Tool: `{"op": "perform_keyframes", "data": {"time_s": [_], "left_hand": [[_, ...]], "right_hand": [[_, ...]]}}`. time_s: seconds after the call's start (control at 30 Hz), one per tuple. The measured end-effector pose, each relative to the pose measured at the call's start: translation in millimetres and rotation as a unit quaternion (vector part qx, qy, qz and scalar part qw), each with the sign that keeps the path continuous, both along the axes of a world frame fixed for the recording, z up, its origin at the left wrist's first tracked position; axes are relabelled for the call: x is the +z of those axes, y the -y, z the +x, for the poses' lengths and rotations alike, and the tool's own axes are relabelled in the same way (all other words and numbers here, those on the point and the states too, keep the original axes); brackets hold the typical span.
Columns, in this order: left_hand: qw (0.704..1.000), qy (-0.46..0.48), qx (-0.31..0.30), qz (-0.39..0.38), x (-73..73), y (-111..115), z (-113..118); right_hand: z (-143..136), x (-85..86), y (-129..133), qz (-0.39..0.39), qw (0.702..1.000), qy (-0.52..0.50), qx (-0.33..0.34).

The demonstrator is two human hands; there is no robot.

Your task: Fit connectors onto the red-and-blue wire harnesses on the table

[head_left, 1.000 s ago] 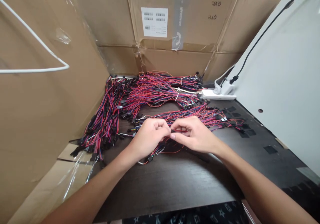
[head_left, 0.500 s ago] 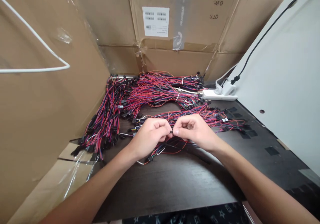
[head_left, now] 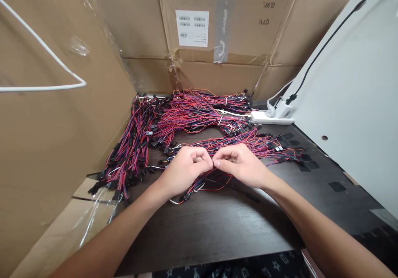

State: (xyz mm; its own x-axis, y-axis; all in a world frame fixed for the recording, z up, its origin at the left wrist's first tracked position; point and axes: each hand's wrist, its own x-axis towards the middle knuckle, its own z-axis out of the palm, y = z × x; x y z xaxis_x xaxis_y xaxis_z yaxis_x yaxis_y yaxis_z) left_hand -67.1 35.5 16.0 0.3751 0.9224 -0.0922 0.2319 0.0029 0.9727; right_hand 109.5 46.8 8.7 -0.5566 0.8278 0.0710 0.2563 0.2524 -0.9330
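Observation:
My left hand and my right hand meet fingertip to fingertip just above the near wire bundle. Both are closed in a pinch, thumbs against index fingers, and what lies between them is too small and covered to make out. Beneath and behind the hands runs a bundle of red, purple and black wires with black connectors. More wire ends with a black connector stick out below my left hand. A thin dark strip lies on the table below my right hand.
Tied wire bundles lie at the back, and another bundle lies along the left. A white power strip with plugs stands back right on the dark table. Cardboard and a white panel enclose the space.
My fingertips have drawn closer together; the small dark piece that showed between them is now covered. The view has shifted slightly. The wire bundles lie as before.

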Motion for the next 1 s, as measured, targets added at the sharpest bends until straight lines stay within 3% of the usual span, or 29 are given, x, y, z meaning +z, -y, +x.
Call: {"op": "perform_keyframes", "data": {"time_s": [0.43,0.67,0.83,1.0], "left_hand": [[0.999,-0.036,-0.011,0.025,2.4,0.1,-1.1],[0.991,-0.117,-0.043,0.039,4.5,-5.3,-10.1],[0.982,-0.164,0.005,0.094,12.0,-6.8,-14.6],[0.996,-0.052,-0.021,-0.065,22.5,-3.8,-19.9]], "right_hand": [[-2.6,0.3,2.7,0.076,0.996,0.047,-0.025],[6.6,1.5,-5.7,0.137,0.984,0.113,0.008],[22.2,4.2,-13.3,0.226,0.955,0.189,-0.035],[27.5,1.4,-13.2,0.33,0.911,0.218,-0.121]]}}
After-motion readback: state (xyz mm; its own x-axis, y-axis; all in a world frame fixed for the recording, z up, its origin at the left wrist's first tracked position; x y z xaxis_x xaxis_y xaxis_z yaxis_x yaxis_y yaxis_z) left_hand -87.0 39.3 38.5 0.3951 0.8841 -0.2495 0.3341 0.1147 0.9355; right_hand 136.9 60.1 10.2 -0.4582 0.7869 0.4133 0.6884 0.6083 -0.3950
